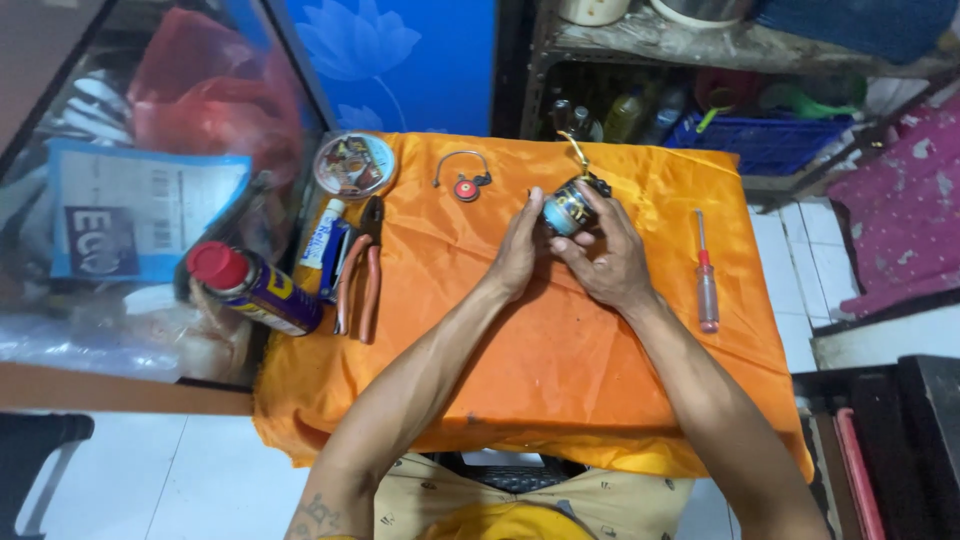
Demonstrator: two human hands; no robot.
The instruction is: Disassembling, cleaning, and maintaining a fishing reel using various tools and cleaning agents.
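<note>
Both bare forearms extend forward and converge, the left hand (517, 255) held palm inward with fingers raised and the right hand (607, 258) opposite it with fingers curled, thumbs nearly meeting, both hands closed around one small object between them.

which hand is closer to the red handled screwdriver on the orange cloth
Right. The right hand holds the small round reel part just left of the screwdriver; the left hand is on the part's far side, farther away.

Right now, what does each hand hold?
Left hand: closed on the small round reel-like part.
Right hand: closed on the same part.
</note>
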